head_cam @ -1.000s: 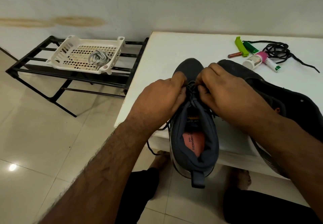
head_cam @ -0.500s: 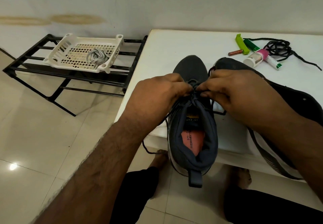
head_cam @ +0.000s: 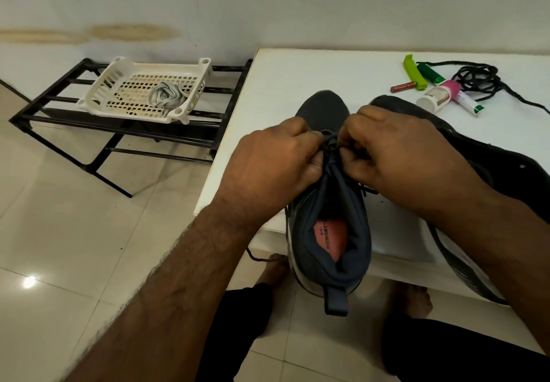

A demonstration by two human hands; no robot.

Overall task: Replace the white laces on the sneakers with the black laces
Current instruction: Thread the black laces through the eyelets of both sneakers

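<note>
From the head camera I see my left hand and right hand meeting over the near sneaker, each pinching the black lace at the top eyelets, fingers curled tight on it. That sneaker sits on the bench with its heel hanging past the bench's near edge, toe pointing toward the wall. One loose lace end dangles below that edge, left of the heel.

Right of the near sneaker lies the second sneaker, tipped on its side and partly under my right forearm; it also overhangs the near edge. Beyond it, toward the bench's far right, a spare black lace lies coiled beside a few small tubes and a bottle.

The bench top beyond the near sneaker's toe, out to the left edge, is bare white surface. Left of the bench, a black rack carries a white basket holding the white laces.
</note>
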